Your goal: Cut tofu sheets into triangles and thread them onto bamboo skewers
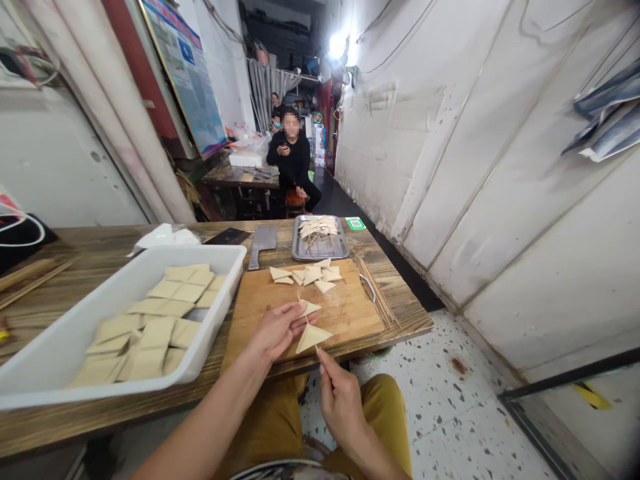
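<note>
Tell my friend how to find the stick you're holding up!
On the wooden table, find the near edge of the cutting board. Over it, the left hand and right hand hold one skewer with two pale triangles showing. Unlike the loaded skewers lying in the metal tray, this one is up in the hands.

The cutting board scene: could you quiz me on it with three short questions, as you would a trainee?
1. Which hand pinches the near end of the held skewer? A) left B) right C) neither
2. True or false: the cleaver lies outside the white tub.
3. Fill in: the lower pale piece on the held skewer is shaped like a ____.

Key: 1. B, the right hand. 2. True. 3. Triangle.
</note>
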The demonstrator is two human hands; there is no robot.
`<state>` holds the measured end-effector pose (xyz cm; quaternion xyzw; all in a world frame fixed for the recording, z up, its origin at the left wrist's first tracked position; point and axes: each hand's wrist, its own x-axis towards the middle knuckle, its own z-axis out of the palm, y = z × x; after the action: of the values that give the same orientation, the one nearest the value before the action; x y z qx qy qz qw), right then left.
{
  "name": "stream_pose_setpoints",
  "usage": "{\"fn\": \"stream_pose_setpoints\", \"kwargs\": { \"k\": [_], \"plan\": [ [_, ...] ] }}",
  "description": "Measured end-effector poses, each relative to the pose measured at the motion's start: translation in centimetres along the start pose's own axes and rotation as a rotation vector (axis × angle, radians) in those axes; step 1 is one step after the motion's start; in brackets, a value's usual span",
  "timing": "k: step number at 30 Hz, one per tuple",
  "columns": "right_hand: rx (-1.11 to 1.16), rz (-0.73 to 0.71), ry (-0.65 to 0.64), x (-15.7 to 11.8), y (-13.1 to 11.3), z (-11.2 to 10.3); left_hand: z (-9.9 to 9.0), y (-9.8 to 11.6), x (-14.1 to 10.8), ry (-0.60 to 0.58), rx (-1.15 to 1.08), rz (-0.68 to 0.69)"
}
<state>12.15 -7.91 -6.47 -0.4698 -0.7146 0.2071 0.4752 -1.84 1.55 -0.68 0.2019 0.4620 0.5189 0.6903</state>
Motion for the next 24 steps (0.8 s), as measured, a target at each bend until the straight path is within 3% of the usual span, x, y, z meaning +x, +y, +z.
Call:
{"fn": "stream_pose_setpoints", "kwargs": {
  "k": [12, 24],
  "plan": [
    [0.005, 0.026, -0.055, -1.9, -0.1, -0.4, -0.4, 1.1, 0.2, 0.077, -0.113, 0.061],
    [-0.017, 0.007, -0.001, -1.5, -0.2, -0.2, 0.3, 1.0, -0.6, 0.028, -0.091, 0.025]
  ]
}}
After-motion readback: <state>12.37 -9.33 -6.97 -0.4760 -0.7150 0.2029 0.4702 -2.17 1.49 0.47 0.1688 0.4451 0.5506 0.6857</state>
